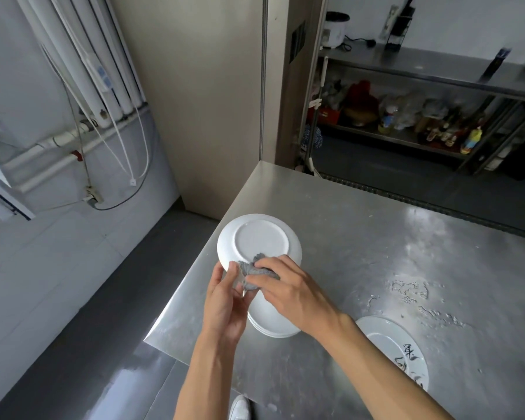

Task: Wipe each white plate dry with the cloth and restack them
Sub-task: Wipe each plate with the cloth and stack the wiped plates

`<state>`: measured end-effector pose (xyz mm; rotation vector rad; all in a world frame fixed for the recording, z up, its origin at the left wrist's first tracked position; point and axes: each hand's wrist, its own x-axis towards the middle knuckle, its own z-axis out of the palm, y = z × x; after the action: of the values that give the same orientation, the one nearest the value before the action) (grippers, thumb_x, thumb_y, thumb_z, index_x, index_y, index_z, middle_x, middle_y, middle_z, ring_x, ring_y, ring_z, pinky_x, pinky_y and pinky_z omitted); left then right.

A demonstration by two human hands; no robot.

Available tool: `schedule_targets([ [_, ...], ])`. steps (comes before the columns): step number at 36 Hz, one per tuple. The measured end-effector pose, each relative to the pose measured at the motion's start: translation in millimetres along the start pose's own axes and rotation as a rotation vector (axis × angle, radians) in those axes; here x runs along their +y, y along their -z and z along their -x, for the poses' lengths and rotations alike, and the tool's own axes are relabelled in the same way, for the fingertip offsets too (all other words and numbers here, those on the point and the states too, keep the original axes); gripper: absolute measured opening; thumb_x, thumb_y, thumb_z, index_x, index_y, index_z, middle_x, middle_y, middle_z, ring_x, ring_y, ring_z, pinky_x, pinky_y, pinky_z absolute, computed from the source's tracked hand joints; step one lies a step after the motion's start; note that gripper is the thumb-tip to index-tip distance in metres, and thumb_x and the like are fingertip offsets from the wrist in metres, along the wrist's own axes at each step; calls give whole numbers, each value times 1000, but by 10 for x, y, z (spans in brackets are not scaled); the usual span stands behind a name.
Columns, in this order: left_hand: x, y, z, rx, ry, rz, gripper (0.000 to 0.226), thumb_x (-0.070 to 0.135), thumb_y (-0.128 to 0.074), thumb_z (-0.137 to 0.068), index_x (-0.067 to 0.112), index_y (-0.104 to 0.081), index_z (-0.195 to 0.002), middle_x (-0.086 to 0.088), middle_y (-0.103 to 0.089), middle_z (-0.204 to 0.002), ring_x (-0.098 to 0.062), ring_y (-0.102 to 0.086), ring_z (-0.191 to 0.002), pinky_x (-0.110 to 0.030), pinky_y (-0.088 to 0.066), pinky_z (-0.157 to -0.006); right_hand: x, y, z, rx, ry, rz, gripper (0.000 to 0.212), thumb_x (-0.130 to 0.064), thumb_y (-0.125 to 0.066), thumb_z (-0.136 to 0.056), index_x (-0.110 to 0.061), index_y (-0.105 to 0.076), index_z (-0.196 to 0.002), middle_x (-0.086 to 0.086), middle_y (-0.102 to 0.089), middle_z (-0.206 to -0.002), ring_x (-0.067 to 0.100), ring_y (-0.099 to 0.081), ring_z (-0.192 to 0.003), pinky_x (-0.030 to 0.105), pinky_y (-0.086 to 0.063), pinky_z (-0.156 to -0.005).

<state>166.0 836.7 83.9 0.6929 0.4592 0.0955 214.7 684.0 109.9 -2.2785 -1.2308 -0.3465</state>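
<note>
A white plate is held tilted above the table's left corner, its underside with the round foot ring facing me. My left hand grips its near rim from the left. With its fingers curled, my right hand presses a crumpled grey cloth against the plate's lower edge. Below both hands a stack of white plates rests on the steel table, partly hidden by my wrists.
A white plate with black brush painting lies on the table at the near right. Water smears mark the surface to the right. The table's left edge drops to a grey floor. A steel shelf of bottles stands behind.
</note>
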Motion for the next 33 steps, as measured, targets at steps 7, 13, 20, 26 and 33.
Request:
schedule_targets([
  [7,78,103,7,23,-4,58,32,19,-53,-109,20,-61,-139,-11,-70,-137,-31,-69,-124,-38,-63,-86,117,97,199,58,-93,-13,37,11,-64,-80,-15,-74,-105,7,-65,-112,27,-62,-95,36,-55,-83],
  [13,142,206,80,-37,23,22,34,20,-54,-108,26,-62,-140,-2,-71,-136,-23,-71,-119,-39,-63,-90,276,213,251,148,-403,-53,33,10,-64,-87,-7,-73,-113,8,-64,-115,27,-65,-101,30,-51,-92],
  [20,99,195,193,-135,57,-310,35,30,-73,-92,24,-72,-127,-4,-70,-97,-18,-68,-84,-34,-61,-71,354,380,-47,99,-553,-94,33,3,-53,-94,-8,-70,-120,7,-65,-119,27,-61,-108,38,-48,-97],
  [26,-4,7,289,-208,27,-516,31,34,-67,-95,32,-72,-126,-6,-75,-120,-21,-73,-107,-37,-61,-78,120,327,-320,65,-358,-118,37,5,-55,-91,-12,-71,-120,3,-68,-119,26,-58,-105,35,-47,-97],
  [33,8,-45,245,-56,-60,-403,23,23,-60,-107,27,-72,-125,-9,-74,-124,-28,-71,-117,-39,-62,-81,-112,102,-332,-109,-114,-203,37,3,-53,-89,-17,-66,-117,-3,-63,-125,19,-53,-109,24,-43,-98],
])
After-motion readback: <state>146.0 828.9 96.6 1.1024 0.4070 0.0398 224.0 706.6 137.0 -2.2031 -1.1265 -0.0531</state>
